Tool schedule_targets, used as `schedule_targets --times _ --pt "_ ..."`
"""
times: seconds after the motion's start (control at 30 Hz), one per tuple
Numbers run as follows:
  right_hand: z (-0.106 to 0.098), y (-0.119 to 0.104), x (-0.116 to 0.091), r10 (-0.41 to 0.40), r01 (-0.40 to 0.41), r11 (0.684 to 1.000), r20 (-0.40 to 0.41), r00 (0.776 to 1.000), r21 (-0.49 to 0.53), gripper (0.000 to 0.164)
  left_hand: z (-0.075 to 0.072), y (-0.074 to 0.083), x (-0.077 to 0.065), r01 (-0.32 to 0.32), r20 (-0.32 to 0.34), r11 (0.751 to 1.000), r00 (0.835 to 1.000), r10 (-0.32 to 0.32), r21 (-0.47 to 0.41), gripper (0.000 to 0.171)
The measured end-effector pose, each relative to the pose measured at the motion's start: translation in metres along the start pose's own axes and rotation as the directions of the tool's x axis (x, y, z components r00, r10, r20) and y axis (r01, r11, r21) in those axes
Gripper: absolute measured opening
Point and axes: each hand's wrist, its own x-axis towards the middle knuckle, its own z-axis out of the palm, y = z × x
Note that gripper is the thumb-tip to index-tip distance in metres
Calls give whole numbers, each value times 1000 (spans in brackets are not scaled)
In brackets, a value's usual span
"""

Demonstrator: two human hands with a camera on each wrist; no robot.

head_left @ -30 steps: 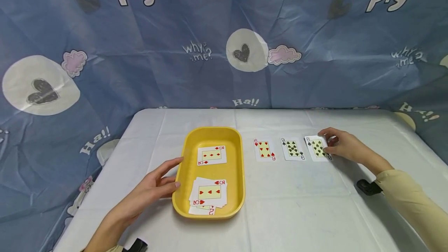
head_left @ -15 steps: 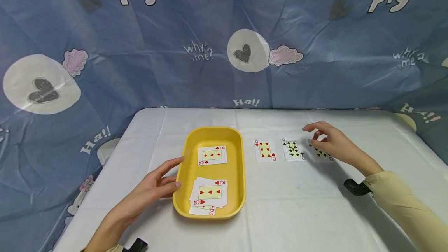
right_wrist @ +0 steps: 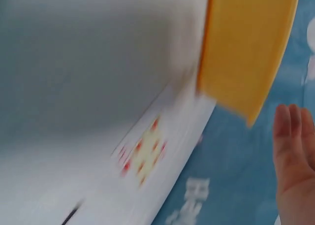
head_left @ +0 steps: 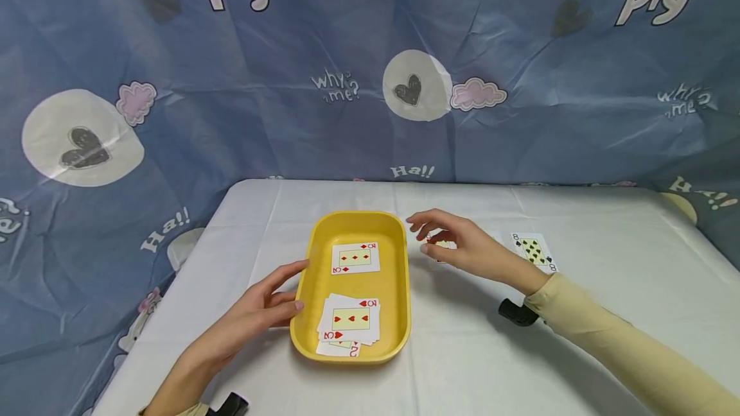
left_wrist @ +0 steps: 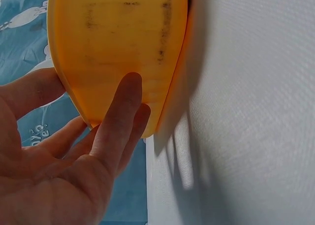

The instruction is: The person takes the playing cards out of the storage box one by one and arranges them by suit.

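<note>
My left hand (head_left: pixel 245 316) rests at the left side of the yellow tray (head_left: pixel 407 300). In the left wrist view its fairly straight fingers meet the tray's rim and outer wall. Inside the tray lie the three of diamonds (head_left: pixel 355 258) and, nearer me, a small pile topped by the three of hearts (head_left: pixel 351 318). My right hand (head_left: pixel 471 246) hovers just right of the tray with loosely bent fingers and nothing visible in them. It partly covers the six of hearts (right_wrist: pixel 142 156), blurred in the right wrist view. Farther right lies the eight of spades (head_left: pixel 533 251).
A white cloth (head_left: pixel 485 352) covers the table. Behind its far edge hangs a blue printed backdrop (head_left: pixel 324 127). My right forearm (head_left: pixel 613 332) crosses the table's right part, and the nine of clubs is hidden behind the right hand.
My right hand has left the eight of spades and moved left over the row of cards to the tray's right side. The left hand stays at the tray. The head view shifts slightly.
</note>
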Motion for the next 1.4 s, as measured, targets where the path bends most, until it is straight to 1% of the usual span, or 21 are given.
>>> schedule_targets --times 0.17,0.27,0.33,0.4,0.47,0.63,0.77,0.83,0.93,1.0,1.1,1.4 --pt "28 -9 25 -19 16 999 114 993 31 45 -1 -1 0 -1 4 1000 1000 1 -6 66" --pt "38 -11 42 -19 14 1000 193 981 25 43 -2 -1 0 -3 9 1000 1000 3 -10 65" --pt "43 -9 54 -12 10 1000 249 968 12 43 -2 -1 1 -6 15 1000 1000 6 -11 65" --pt "47 -7 67 -3 4 1000 311 951 -5 42 -2 -1 1 -9 20 1000 1000 10 -13 65" --pt "50 -3 80 11 0 1000 375 927 -28 43 -3 -1 1 -9 22 1000 1000 9 -14 65" --pt "53 5 108 61 -8 994 512 857 -105 46 -3 -1 1 -8 31 1000 999 9 -18 66" --pt "56 9 121 123 -26 984 566 815 -177 50 -3 -1 1 -4 37 1000 999 5 -26 66" --pt "57 9 126 161 -50 978 575 802 -204 54 -3 0 0 -4 35 1000 999 5 -28 66" --pt "60 8 129 193 -43 965 589 785 -259 61 -4 1 0 -7 35 1000 999 8 -28 65" --pt "63 8 129 207 -24 953 592 779 -302 66 -3 1 1 -12 35 1000 999 13 -27 65" --pt "66 7 128 217 17 931 587 780 -365 68 -3 1 1 -23 40 999 999 24 -29 65" --pt "76 6 125 268 -2 895 535 801 -446 64 -2 2 0 -8 24 1000 1000 8 -18 64"
